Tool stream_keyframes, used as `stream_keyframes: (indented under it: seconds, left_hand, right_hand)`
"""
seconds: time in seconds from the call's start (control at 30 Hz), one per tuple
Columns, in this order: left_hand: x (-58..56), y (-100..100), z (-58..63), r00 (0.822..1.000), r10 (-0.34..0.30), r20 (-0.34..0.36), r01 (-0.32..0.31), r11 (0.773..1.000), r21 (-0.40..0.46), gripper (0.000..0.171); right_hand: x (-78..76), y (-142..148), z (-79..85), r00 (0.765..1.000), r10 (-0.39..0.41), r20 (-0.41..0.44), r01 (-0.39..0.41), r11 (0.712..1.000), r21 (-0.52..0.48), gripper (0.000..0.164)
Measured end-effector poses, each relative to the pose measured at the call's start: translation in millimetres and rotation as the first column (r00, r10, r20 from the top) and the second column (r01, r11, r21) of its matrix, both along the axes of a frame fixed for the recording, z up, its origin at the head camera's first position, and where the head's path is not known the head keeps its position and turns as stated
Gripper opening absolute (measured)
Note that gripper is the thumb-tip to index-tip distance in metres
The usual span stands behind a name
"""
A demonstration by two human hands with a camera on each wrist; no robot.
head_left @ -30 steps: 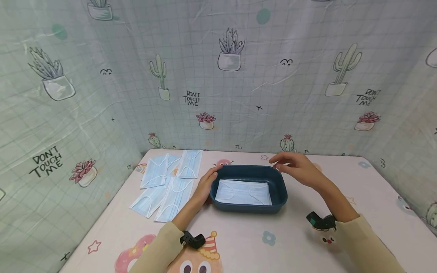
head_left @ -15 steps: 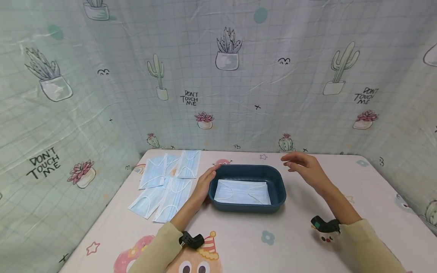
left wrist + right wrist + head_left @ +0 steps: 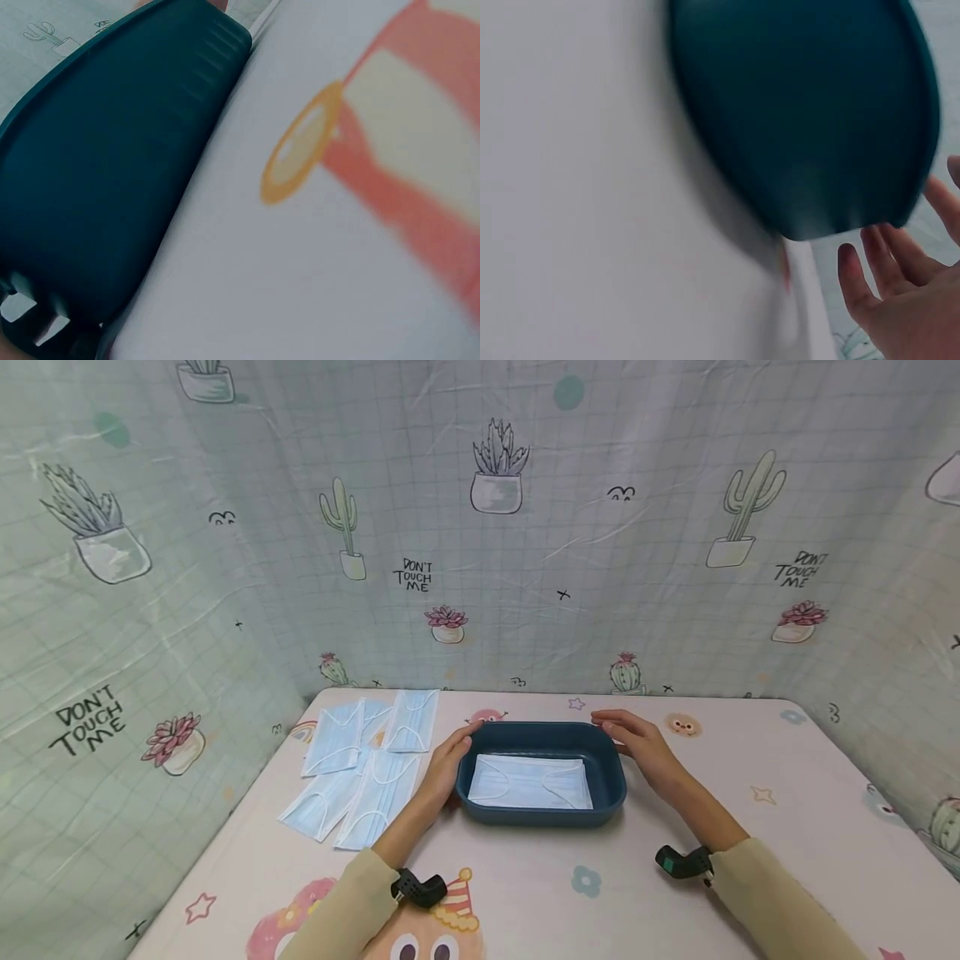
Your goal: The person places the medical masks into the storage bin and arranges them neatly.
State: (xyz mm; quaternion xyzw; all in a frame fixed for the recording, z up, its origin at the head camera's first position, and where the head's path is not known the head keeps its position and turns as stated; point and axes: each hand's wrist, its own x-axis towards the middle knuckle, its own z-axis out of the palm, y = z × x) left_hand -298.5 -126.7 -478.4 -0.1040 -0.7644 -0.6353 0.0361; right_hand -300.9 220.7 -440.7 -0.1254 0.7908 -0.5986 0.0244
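Left hand (image 3: 444,768), straight-fingered, against the blue box (image 3: 536,817) (mask (image 3: 531,782) inside) — right hand (image 3: 647,750), splay-fingered, at its opposite end.

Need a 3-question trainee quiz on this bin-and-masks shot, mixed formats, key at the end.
1. True or false: the dark blue bin stands between the left hand and the right hand.

2. Multiple choice: where do the loose masks lie?
A) on the person's right of the bin
B) on the person's left of the bin
C) underneath the bin

3. Fill the gap: the mask showing in the bin is pale ____ in colour.

Key: 1. True. 2. B. 3. Blue.
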Motion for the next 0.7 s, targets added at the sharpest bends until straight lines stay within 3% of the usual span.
stream_keyframes:
  seconds: [0.2,0.33,0.57,0.7]
  left_hand:
    - [-0.6,0.3,1.5,1.0,-0.015,-0.021,0.015,1.0,0.004,0.043]
    - [-0.3,-1.0,1.6,1.0,-0.016,0.003,0.016,1.0,0.014,0.043]
    - [2.3,-7.3,5.5,0.993,-0.1,0.059,0.095,0.992,0.081,0.048]
    - [-0.3,-12.3,11.1,0.987,-0.144,0.075,0.138,0.987,0.078,0.05]
  right_hand:
    - [-9.3,-9.8,-4.8,0.995,0.058,0.08,-0.049,0.993,-0.106,0.053]
    - [-16.6,-15.3,-7.9,0.988,0.1,0.117,-0.084,0.987,-0.135,0.052]
    - [-20.4,-21.0,-15.9,0.982,0.113,0.154,-0.1,0.991,-0.092,0.047]
    - [-21.3,-20.7,-19.1,0.983,0.109,0.148,-0.098,0.992,-0.079,0.048]
